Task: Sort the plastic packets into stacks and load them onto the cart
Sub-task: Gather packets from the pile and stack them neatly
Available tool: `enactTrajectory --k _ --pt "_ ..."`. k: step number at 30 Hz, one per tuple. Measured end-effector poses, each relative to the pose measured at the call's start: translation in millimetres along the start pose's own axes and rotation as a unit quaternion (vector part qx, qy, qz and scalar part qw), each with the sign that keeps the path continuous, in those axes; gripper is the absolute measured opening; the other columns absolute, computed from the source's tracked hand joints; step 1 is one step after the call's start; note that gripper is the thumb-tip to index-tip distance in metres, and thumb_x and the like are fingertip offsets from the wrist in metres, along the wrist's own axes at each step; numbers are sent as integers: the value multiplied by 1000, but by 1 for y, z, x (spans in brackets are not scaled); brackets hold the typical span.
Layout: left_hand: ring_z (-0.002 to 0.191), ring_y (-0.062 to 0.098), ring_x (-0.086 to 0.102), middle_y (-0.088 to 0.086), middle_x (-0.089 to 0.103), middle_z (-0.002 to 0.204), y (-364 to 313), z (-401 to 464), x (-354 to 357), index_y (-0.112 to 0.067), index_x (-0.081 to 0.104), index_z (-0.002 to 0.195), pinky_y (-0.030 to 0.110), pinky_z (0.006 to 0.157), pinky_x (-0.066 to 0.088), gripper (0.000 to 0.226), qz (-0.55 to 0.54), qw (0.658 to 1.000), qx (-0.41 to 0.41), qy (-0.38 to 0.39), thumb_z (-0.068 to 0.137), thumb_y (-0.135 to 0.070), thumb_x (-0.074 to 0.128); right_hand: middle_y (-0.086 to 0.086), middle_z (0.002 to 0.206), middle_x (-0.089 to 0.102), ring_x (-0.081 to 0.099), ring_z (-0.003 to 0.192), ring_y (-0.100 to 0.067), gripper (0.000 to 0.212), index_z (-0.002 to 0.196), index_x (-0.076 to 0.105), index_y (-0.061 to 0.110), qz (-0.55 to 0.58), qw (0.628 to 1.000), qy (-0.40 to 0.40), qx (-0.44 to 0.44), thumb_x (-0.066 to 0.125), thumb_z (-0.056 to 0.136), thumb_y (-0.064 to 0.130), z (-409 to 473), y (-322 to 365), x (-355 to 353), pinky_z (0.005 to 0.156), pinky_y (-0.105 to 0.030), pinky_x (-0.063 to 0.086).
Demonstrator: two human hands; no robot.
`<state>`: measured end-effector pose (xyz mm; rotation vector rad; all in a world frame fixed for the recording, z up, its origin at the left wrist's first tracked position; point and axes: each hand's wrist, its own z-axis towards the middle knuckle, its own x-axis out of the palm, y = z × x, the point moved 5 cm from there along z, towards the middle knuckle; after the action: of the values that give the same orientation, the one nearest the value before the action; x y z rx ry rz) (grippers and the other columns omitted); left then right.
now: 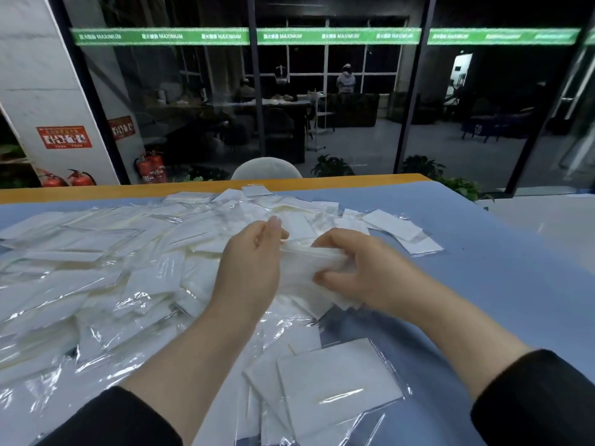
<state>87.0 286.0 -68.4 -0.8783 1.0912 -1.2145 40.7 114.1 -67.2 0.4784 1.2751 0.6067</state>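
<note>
Many clear plastic packets with white inserts (96,268) lie loose across the left and middle of the blue table (483,284). My left hand (251,262) and my right hand (360,268) both grip a small bunch of packets (306,268) held between them just above the pile. The left fingers pinch its upper left edge; the right thumb and fingers curl round its right side. Near the front edge several packets (335,387) lie overlapped. No cart is in view.
A pale chair back (266,169) stands behind the table's orange far edge (96,191). Beyond it is a glass wall with a green band. Red fire extinguishers (151,169) stand at the left. Bare blue tabletop shows on the right.
</note>
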Motion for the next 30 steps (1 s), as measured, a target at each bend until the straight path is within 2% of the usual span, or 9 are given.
enactTrajectory --k 3,5,8,13,15,18,23,27,30 --pt "86 19 63 -1 68 91 -5 -10 12 -30 65 100 40 77 50 31 3 998 7 61 103 -52 44 21 86 64 60 60 -1 25 99 60 41 62 998 10 5 65 87 20 -3 4 4 48 -22 48" --pt "89 16 65 2 68 100 -9 -13 13 -40 58 110 41 81 52 22 -35 997 8 63 99 -56 48 15 84 66 60 66 -6 26 94 63 36 85 996 -15 -12 65 86 11 -3 8 -1 55 -30 53" --pt "96 8 67 -8 70 108 -7 -7 4 -40 51 130 31 86 52 42 -96 995 -16 19 93 -57 62 10 82 67 60 71 -9 21 94 65 25 182 980 -80 -20 74 86 7 -2 9 -14 67 -30 52" --pt "89 29 72 17 77 103 -2 -11 12 -5 70 110 45 86 57 23 -237 961 -113 86 91 -19 73 4 82 69 63 72 -12 19 94 67 20 234 969 -74 -5 81 83 20 -2 12 -13 70 -35 55" --pt "87 31 73 15 77 98 -4 -9 5 -9 70 106 45 80 61 17 -263 958 -100 43 90 -13 74 6 91 71 66 83 -8 21 100 68 23 212 966 -144 15 76 85 34 0 2 -26 74 -24 52" --pt "82 18 71 -2 74 91 -13 -2 -11 -33 66 98 40 75 61 23 -120 992 4 -45 87 -16 77 7 108 67 62 90 -8 29 115 64 24 104 959 -226 137 64 94 45 5 -29 -58 66 -22 47" --pt "64 5 51 -8 60 90 -28 -11 -7 -43 50 119 15 62 46 51 -10 991 130 -19 88 -12 76 -12 136 58 55 120 -34 69 141 50 7 -165 928 -76 326 56 95 58 36 -94 -86 97 -40 47" --pt "65 1 50 -9 57 91 -25 -13 3 -54 38 133 8 65 44 74 6 994 104 36 86 -16 79 -9 82 57 55 91 -33 71 92 58 0 -250 891 23 378 53 89 71 53 -113 -94 81 -35 41" --pt "74 12 61 4 62 92 -17 -14 11 -60 34 134 23 68 55 78 -12 996 59 72 86 -20 80 -6 76 55 55 87 -31 63 78 52 6 -272 885 46 375 59 88 68 65 -116 -92 79 -33 40"
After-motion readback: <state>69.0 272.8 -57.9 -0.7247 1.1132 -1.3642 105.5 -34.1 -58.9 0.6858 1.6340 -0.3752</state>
